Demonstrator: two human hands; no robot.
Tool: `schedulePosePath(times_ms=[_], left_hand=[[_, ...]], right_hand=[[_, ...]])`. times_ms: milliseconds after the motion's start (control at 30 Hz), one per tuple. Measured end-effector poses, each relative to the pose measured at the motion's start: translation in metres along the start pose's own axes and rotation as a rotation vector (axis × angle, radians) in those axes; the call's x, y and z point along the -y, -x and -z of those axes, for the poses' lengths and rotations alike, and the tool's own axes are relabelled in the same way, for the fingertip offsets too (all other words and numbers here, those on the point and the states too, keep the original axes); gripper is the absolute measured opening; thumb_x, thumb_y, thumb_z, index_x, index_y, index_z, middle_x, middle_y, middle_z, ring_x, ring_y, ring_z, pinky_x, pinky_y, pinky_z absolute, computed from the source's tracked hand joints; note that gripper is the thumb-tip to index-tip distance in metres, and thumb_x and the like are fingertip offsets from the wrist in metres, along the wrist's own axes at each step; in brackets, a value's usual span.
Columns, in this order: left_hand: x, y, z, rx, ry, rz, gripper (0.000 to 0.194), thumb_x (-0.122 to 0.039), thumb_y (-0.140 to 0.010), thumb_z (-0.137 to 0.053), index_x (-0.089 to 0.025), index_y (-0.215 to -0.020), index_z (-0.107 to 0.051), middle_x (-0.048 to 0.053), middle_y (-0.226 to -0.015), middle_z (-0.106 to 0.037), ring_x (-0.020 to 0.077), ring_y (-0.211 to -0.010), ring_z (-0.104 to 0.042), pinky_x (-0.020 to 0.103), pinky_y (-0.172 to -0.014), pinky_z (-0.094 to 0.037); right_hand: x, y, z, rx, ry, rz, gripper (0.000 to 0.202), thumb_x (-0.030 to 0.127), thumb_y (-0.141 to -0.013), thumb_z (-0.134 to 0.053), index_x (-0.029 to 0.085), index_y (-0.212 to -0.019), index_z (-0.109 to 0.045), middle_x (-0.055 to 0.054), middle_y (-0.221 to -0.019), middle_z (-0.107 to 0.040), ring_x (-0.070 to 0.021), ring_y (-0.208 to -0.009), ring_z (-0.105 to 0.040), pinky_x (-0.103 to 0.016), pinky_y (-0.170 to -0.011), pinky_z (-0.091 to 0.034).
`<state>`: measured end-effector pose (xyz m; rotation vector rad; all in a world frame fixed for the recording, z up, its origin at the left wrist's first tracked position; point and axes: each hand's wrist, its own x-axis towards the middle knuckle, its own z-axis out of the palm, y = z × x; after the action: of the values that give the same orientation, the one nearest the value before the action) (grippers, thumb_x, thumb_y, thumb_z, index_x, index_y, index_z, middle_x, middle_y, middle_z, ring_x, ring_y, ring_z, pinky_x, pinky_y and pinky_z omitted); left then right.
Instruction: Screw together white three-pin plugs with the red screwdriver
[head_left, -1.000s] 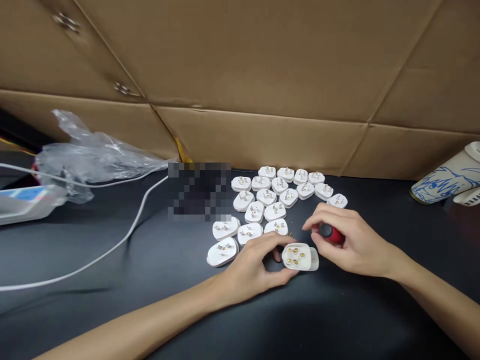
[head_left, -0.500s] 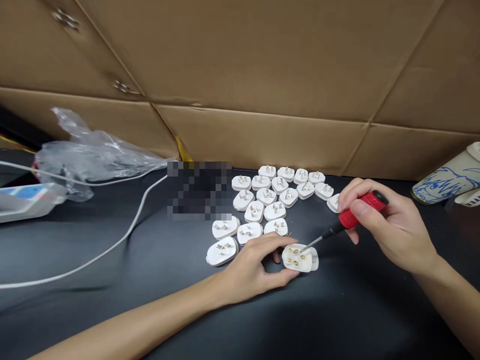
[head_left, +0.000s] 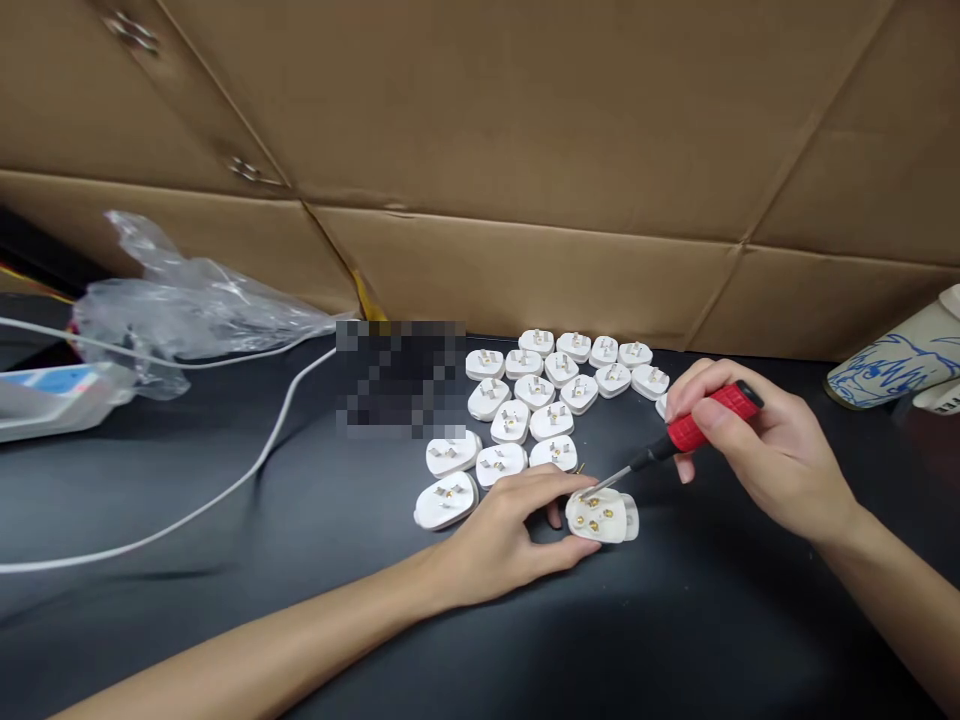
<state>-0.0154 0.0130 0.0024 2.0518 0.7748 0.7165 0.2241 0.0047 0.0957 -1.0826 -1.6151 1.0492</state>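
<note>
Screwdriver (head_left: pixel 705 421) tip at the far-left brass fitting of an open white plug housing (head_left: pixel 609 525).
The left hand's grip (head_left: pixel 517 535) is closed on the housing, thumb along its near edge, fingers along its far edge; whether it touches the black desk (head_left: pixel 465 660) I cannot tell. The right hand's grip (head_left: pixel 772 460) holds the screwdriver by its red handle, the shaft slanting down leftward. Beyond the left hand, white plugs (head_left: pixel 510 422) lie grouped, metal pins up; a white cable (head_left: pixel 271 440) curves across the desk's left side.
</note>
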Motion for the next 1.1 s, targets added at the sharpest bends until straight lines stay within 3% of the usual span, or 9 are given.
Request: schedulePosePath(times_ms=[167,333,467,533,667,900,1000,1100], left_hand=[[0.001,0.001,0.000,-0.026,0.000,-0.012,0.037,-0.028,-0.085,-0.074,-0.017,-0.119,-0.068,0.005,-0.087,-0.073,0.0177,-0.070,-0.067,0.031,-0.071,-0.054],[0.003,0.001,-0.002,-0.047,0.006,-0.087,0.035,-0.024,-0.085,-0.074,-0.015,-0.118,-0.069,0.007,-0.095,-0.076,0.0217,-0.082,-0.071,0.032,-0.076,-0.056],[0.004,0.001,-0.003,-0.065,-0.008,-0.090,0.035,-0.025,-0.085,-0.075,-0.016,-0.118,-0.069,0.007,-0.097,-0.077,0.0217,-0.082,-0.072,0.031,-0.075,-0.057],[0.003,0.001,-0.003,-0.063,-0.002,-0.090,0.035,-0.025,-0.085,-0.075,-0.017,-0.119,-0.069,0.007,-0.097,-0.078,0.0210,-0.081,-0.072,0.030,-0.074,-0.057],[0.002,0.001,-0.003,-0.053,0.015,-0.132,0.033,-0.023,-0.084,-0.075,-0.014,-0.116,-0.070,0.007,-0.092,-0.077,0.0214,-0.080,-0.072,0.031,-0.075,-0.056],[0.004,0.000,0.000,0.000,0.064,-0.104,0.033,-0.027,-0.085,-0.075,-0.019,-0.116,-0.071,0.005,-0.093,-0.077,0.0200,-0.078,-0.071,0.028,-0.070,-0.056],[0.002,-0.001,0.001,-0.008,0.070,-0.087,0.031,-0.026,-0.085,-0.074,-0.018,-0.115,-0.071,0.005,-0.092,-0.077,0.0195,-0.078,-0.070,0.029,-0.073,-0.056],[0.002,0.000,0.000,-0.035,0.052,-0.074,0.032,-0.025,-0.083,-0.075,-0.017,-0.114,-0.072,0.005,-0.092,-0.077,0.0205,-0.079,-0.071,0.029,-0.073,-0.055]], right_hand=[[0.003,0.004,0.003,0.083,0.052,-0.004,0.007,0.032,-0.096,-0.060,0.025,-0.096,-0.058,0.001,-0.094,-0.061,-0.0094,-0.063,-0.062,-0.025,-0.060,-0.055],[0.006,0.004,0.000,-0.002,0.148,0.083,0.017,0.024,-0.094,-0.064,0.028,-0.109,-0.056,0.001,-0.096,-0.067,-0.0118,-0.076,-0.065,-0.024,-0.070,-0.056],[0.019,-0.001,0.000,0.180,0.283,0.154,0.026,0.022,-0.098,-0.057,0.029,-0.123,-0.052,0.000,-0.100,-0.069,-0.0144,-0.091,-0.067,-0.026,-0.079,-0.055],[0.027,-0.005,-0.001,0.225,0.404,0.190,0.021,0.022,-0.099,-0.053,0.027,-0.119,-0.053,-0.002,-0.101,-0.068,-0.0161,-0.090,-0.067,-0.028,-0.078,-0.055],[0.037,-0.013,-0.002,0.125,0.715,0.281,0.005,0.027,-0.098,-0.055,0.025,-0.102,-0.054,-0.003,-0.091,-0.064,-0.0165,-0.076,-0.062,-0.030,-0.071,-0.052],[0.043,-0.007,0.008,0.390,0.653,0.392,0.015,0.018,-0.099,-0.049,0.027,-0.110,-0.054,-0.005,-0.094,-0.061,-0.0175,-0.081,-0.061,-0.028,-0.066,-0.052],[0.041,-0.008,0.005,0.282,0.653,0.361,0.013,0.026,-0.099,-0.052,0.025,-0.113,-0.053,-0.005,-0.095,-0.062,-0.0177,-0.082,-0.062,-0.029,-0.070,-0.052],[0.040,-0.009,0.004,0.184,0.719,0.337,0.013,0.025,-0.100,-0.050,0.024,-0.113,-0.054,-0.005,-0.095,-0.062,-0.0176,-0.078,-0.061,-0.030,-0.071,-0.052]])
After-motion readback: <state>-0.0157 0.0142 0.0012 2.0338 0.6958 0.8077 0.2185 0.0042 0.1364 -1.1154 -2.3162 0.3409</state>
